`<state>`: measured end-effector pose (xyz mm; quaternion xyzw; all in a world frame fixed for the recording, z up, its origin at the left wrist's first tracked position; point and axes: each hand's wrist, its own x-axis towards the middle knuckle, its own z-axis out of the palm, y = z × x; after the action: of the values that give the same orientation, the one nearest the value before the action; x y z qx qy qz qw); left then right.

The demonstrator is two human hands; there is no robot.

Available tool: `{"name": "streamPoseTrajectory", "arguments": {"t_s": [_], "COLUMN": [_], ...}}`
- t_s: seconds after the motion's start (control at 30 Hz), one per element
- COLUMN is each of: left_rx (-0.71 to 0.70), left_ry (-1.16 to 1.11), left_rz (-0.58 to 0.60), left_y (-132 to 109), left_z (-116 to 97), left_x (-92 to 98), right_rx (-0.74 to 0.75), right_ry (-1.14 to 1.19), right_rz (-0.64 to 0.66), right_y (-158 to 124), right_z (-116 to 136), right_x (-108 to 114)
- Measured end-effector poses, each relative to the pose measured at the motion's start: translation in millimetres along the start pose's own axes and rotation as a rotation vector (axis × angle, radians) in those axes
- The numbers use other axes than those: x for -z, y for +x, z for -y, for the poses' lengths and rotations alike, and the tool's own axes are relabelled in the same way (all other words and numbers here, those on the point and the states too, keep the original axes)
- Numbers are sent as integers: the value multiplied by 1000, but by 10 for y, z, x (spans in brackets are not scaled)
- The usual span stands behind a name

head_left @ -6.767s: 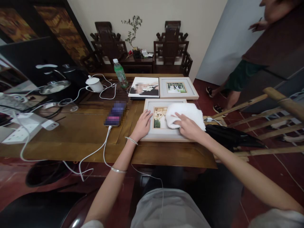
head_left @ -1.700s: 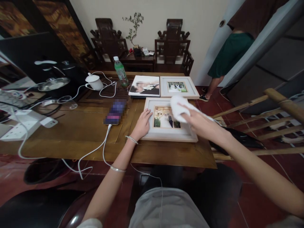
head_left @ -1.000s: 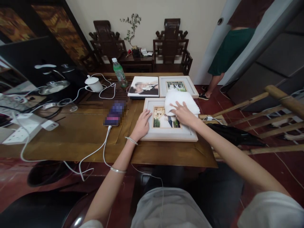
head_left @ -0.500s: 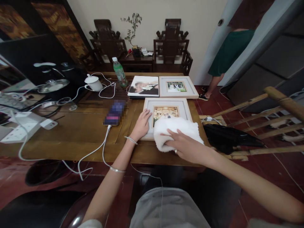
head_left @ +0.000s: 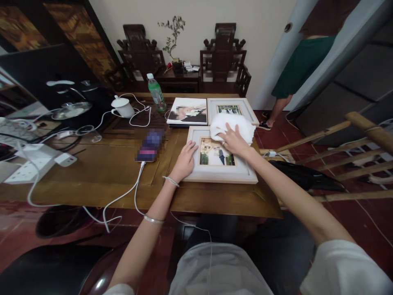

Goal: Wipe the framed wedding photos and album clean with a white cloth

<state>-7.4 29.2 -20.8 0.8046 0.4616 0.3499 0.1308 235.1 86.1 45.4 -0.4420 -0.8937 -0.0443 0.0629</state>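
A pale wooden picture frame (head_left: 221, 179) with a photo in a white mat lies flat near the table's front edge. My left hand (head_left: 184, 162) rests on its left side, fingers laid over the edge. On its upper right my right hand (head_left: 235, 141) presses a folded, fluffy white cloth (head_left: 244, 127), fingers spread over the fabric. The cloth hides the frame's top right corner and part of a second picture frame (head_left: 213, 107) behind it. Left of that second frame lies a white-edged photo panel (head_left: 187, 119) on something dark.
A phone (head_left: 149, 147) on a charging cable lies left of my left hand. Further off stand a green-labelled bottle (head_left: 157, 95) and a lidded white cup (head_left: 123, 107). A power strip (head_left: 29, 168) and cables cover the left side. A person (head_left: 302, 65) stands beyond the table, right of a bamboo rack (head_left: 325, 143).
My right hand has moved the cloth away from me, from the frame's lower right to its upper right, uncovering the photo's lower part. My left hand stays on the left edge.
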Motion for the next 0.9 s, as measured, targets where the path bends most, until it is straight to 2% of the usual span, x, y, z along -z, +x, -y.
{"name": "streamPoseTrajectory", "arguments": {"t_s": [0.17, 0.33, 0.43, 0.53, 0.63, 0.77, 0.9], "left_rx": [-5, 16, 87, 150, 219, 227, 185], "left_ry": [5, 18, -32, -152, -256, -291, -222], "left_rz": [-18, -26, -36, -55, -74, -80, -56], "left_y": [-4, 13, 31, 41, 41, 32, 27], "left_z": [2, -45, -108, -163, -191, -194, -190], "left_x": [-18, -27, -3, 34, 57, 52, 48], "right_rx": [135, 224, 310, 355, 315, 263, 234], "right_ry": [49, 191, 251, 237, 170, 101, 41], "right_rz": [78, 227, 256, 222, 151, 93, 19], "right_y": [-388, -885, -973, -859, -611, -208, 156], "right_z": [393, 824, 1036, 1164, 1153, 947, 710], "right_x": [74, 385, 505, 444, 263, 75, 4]}}
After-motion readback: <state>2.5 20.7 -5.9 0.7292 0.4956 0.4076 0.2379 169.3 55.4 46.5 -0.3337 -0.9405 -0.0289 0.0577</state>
